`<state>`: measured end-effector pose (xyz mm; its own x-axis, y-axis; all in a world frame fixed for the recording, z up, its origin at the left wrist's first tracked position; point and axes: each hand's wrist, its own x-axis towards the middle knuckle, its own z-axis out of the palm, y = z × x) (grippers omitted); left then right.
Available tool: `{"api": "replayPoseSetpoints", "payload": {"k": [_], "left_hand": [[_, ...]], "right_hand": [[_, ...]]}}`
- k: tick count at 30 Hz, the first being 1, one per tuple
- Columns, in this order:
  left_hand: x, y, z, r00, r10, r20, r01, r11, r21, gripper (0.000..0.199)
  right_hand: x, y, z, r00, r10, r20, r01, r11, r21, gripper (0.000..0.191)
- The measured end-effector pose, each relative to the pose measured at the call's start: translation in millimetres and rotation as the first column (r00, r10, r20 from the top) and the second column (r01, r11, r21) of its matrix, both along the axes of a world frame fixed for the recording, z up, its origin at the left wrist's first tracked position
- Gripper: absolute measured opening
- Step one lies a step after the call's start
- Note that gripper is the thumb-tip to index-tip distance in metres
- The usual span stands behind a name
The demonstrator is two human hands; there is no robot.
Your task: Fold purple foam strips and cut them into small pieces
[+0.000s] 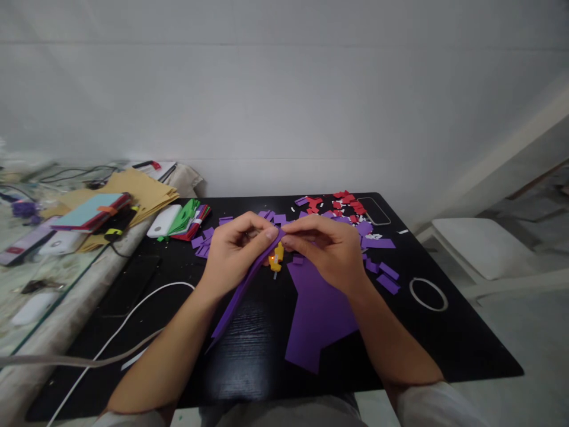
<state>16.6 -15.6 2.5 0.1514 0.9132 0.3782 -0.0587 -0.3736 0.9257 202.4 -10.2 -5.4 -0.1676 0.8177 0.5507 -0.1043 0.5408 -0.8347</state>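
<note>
A folded strip of purple paper (pixel 242 290) slants from between my hands down toward the table's front. My left hand (pixel 240 246) pinches its upper end between thumb and fingers. My right hand (pixel 326 246) is closed on the same end, its fingertips close to the left thumb. Just under the fingertips lies a small yellow object (pixel 276 258) with a glowing spot. A large purple sheet with angular cut edges (pixel 315 314) lies flat below my right hand and forearm, which cover part of it.
Purple pieces (pixel 388 277) and red scraps (pixel 349 203) are scattered on the black table (pixel 253 356). A white ring (pixel 428 294) lies right. Green folded paper (pixel 185 217), a white cable (pixel 133 311) and a dark phone (pixel 131 286) are left. A white stool (pixel 482 246) stands right.
</note>
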Motion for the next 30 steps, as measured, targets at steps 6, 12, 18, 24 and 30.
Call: {"api": "replayPoseSetpoints", "payload": {"k": [6, 12, 18, 24, 30], "left_hand": [[0.9, -0.7, -0.9, 0.999, -0.024, 0.044, 0.024, 1.000, -0.010, 0.014], [0.6, 0.4, -1.3, 0.999, -0.027, 0.039, 0.027, 1.000, 0.011, 0.012], [0.9, 0.4, -1.4, 0.999, -0.026, 0.030, 0.026, 0.999, 0.025, 0.014], [0.2, 1.2, 0.4, 1.000, -0.019, 0.010, 0.019, 0.999, 0.029, 0.019], [-0.6, 1.1, 1.4, 1.000, -0.022, 0.021, 0.022, 1.000, 0.014, 0.020]], "right_hand": [[0.4, 2.3, -1.8, 0.997, -0.069, 0.036, 0.066, 0.994, 0.085, 0.013], [2.4, 3.4, -3.2, 0.995, -0.091, 0.047, 0.082, 0.984, 0.158, 0.014], [5.1, 2.8, -4.0, 0.989, -0.103, 0.103, 0.088, 0.986, 0.143, 0.012], [6.8, 2.7, -2.1, 0.987, -0.100, 0.123, 0.085, 0.988, 0.126, 0.011], [7.6, 2.6, 1.8, 0.988, -0.104, 0.111, 0.090, 0.987, 0.131, 0.010]]}}
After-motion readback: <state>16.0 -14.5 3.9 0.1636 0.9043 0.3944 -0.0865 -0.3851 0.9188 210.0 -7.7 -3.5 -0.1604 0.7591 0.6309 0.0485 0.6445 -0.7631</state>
